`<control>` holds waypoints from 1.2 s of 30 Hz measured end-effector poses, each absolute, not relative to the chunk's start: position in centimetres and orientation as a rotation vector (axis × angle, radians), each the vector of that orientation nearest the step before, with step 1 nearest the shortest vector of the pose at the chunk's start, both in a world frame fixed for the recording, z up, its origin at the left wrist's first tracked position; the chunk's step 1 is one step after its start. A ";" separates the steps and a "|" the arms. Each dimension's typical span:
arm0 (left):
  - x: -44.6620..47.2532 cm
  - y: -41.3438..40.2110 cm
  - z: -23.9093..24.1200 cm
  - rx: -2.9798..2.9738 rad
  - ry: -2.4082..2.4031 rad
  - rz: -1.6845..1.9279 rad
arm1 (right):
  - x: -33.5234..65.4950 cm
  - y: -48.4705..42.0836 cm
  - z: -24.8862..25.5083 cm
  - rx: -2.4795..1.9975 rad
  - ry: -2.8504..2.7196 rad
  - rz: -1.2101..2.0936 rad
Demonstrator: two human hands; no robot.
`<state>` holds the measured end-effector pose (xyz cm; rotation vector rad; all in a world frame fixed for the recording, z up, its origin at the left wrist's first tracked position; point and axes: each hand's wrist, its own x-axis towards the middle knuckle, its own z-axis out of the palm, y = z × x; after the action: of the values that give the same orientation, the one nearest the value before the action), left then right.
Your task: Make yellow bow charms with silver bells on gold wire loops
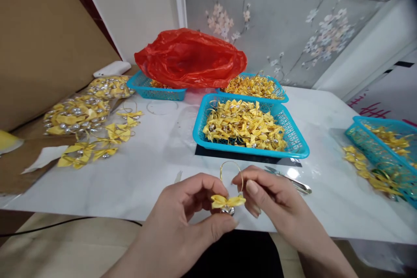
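Note:
My left hand (192, 210) pinches a yellow ribbon bow (228, 201) with a silver bell (227, 210) beneath it, near the table's front edge. From the bow a thin gold cord (230, 162) rises in an arch and comes down at my right hand (273, 200). The fingers of that hand are closed around the cord's end, at a small pale piece there; its exact hold is partly hidden. Just beyond both hands stands a blue plastic basket (250, 153) heaped with similar yellow bows and bells.
Metal snips (298, 183) lie right of my right hand. Finished-looking bows (78, 154) and filled clear bags (76, 115) are at left. A red plastic bag (192, 58) covers a back basket (159, 93). Another basket (378, 147) stands at the right, loose bows (355, 160) beside it.

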<state>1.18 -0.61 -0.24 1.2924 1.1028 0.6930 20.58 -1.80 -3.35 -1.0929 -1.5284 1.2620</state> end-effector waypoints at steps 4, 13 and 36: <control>1.2 -0.8 -0.3 1.315 1.109 0.745 | 20.5 -2.0 -2.8 -1.051 -1.654 1.236; 1.0 -0.9 0.0 1.184 0.971 0.680 | 19.9 -2.8 -3.4 -0.991 -1.671 1.200; -1.0 -2.0 -0.4 1.467 1.189 0.891 | 18.7 -4.2 -2.9 -1.124 -1.541 0.916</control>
<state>-0.99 -2.00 -0.39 1.4673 1.1894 0.8909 18.71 -4.21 -2.89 -1.1236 -1.5408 0.9163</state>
